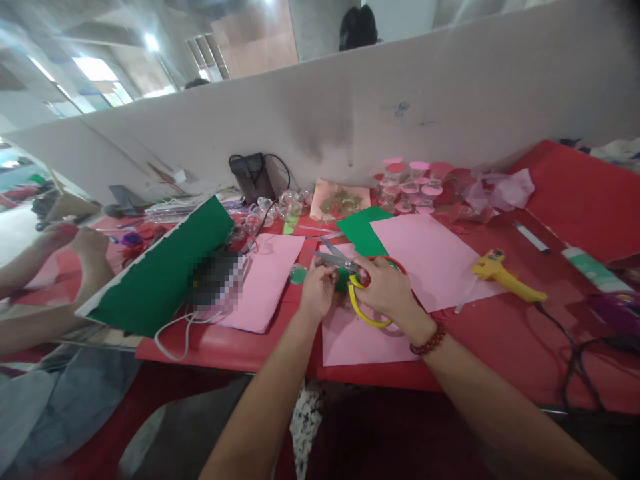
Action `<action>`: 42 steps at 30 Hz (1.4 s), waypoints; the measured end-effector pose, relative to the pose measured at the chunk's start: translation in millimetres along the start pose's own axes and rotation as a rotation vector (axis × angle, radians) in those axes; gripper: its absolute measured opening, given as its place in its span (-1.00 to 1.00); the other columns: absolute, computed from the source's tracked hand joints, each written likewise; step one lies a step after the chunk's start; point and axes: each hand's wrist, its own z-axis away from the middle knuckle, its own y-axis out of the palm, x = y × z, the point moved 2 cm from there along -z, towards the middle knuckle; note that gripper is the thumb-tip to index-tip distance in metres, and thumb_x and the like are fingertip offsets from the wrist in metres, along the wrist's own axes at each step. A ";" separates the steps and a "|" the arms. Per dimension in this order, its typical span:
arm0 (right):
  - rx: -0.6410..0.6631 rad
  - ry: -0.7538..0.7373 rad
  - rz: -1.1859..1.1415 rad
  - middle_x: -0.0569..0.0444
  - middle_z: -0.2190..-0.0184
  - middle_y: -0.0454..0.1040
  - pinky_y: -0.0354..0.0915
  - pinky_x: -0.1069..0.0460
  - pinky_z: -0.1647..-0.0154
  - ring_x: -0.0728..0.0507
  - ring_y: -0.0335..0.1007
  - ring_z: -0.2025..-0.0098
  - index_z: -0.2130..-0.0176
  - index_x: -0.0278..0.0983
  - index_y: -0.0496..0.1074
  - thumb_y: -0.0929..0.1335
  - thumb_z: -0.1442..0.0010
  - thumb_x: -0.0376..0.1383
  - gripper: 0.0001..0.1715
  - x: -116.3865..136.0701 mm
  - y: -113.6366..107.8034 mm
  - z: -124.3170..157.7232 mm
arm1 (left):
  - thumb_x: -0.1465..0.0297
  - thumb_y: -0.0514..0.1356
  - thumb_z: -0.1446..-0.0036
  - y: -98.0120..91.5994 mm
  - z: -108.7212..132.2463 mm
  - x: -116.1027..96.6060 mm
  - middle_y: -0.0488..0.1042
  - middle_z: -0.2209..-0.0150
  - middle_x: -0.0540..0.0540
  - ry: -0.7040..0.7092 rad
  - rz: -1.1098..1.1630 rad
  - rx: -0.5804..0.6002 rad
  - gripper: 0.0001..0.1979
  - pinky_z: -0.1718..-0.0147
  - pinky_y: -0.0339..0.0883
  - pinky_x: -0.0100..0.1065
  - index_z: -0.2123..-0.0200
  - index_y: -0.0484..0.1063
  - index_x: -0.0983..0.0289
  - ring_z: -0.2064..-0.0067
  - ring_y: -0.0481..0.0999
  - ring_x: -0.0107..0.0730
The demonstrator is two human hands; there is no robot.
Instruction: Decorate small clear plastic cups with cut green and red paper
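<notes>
My right hand [387, 290] grips a pair of scissors [368, 316] with yellow and red handles. The scissor blades stand apart and point left, above my left hand [320, 288]. My left hand is closed, its fingertips pinched together just below the blades; what they hold is too small to make out. A bit of green [343, 280] shows between the two hands. Left of my left hand lies a small round green piece [299, 273] with a clear edge. Under my hands is a pink sheet [370, 347] on the red table.
A yellow glue gun [507, 277] with a cord lies to the right. Clear plastic cups with pink discs [413, 187] stand at the back. On the left are a green board [160, 280], a stack of pink paper [267, 293] and another person's arm [93, 267].
</notes>
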 end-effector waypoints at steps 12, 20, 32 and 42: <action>0.028 -0.099 -0.105 0.09 0.35 0.54 0.03 0.06 0.46 -0.09 0.43 0.37 0.03 -0.10 0.45 0.25 -0.26 -0.22 -0.69 -9.9 5.3 -4.6 | 0.67 0.09 0.26 -1.7 1.4 -5.9 0.31 0.45 -0.07 -0.059 0.007 -0.014 -0.67 0.52 0.08 -0.49 0.35 0.29 0.25 0.54 0.23 -0.62; -0.046 -0.023 -0.069 -0.06 0.00 0.48 0.21 0.02 0.30 -0.24 0.45 0.09 -0.13 -0.12 0.35 0.34 -0.17 0.05 -0.40 -19.7 -0.5 -6.0 | 0.66 0.09 0.25 -2.3 -0.3 -10.2 0.28 0.48 -0.06 -0.071 0.051 -0.007 -0.68 0.52 0.06 -0.49 0.36 0.27 0.26 0.54 0.20 -0.60; -0.019 -0.068 0.002 -0.06 0.03 0.42 0.26 -0.01 0.21 -0.23 0.40 0.07 -0.14 -0.10 0.35 0.35 -0.16 -0.03 -0.42 -12.3 4.5 -5.1 | 0.64 0.08 0.26 1.5 5.3 -1.0 0.20 0.54 -0.08 -0.139 -0.035 0.089 -0.73 0.57 0.02 -0.50 0.42 0.21 0.25 0.57 0.16 -0.59; -0.023 -0.081 0.013 -0.03 0.05 0.43 0.27 0.00 0.25 -0.21 0.42 0.12 -0.11 -0.08 0.38 0.32 -0.15 -0.14 -0.49 -10.4 3.8 -2.2 | 0.62 0.09 0.27 -3.5 2.5 -11.5 0.14 0.58 -0.09 -0.132 0.059 0.066 -0.73 0.56 0.03 -0.51 0.43 0.17 0.24 0.58 0.15 -0.58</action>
